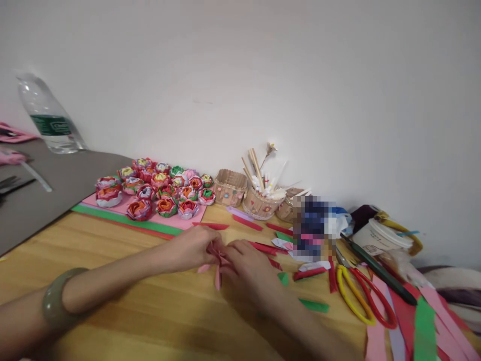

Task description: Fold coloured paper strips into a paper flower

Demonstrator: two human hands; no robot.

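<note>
Pink folded paper point(218, 277), head view: one piece, held between both hands over the wooden table point(150, 321). Left hand point(195, 246): fingertips pinched together on the paper's upper part; bangle point(56, 300) on the forearm. Right hand point(251, 268): fingers bent, closed on the paper's right side. Paper flowers point(165, 191), multicoloured: grouped on a pink sheet point(196, 221), beyond and left of the hands. Woven baskets point(230, 190), three: near the wall. Folded strips point(247, 222), red, green, lilac: scattered beyond and right. Scissors point(352, 269), yellow-and-red handles: farther right.
</note>
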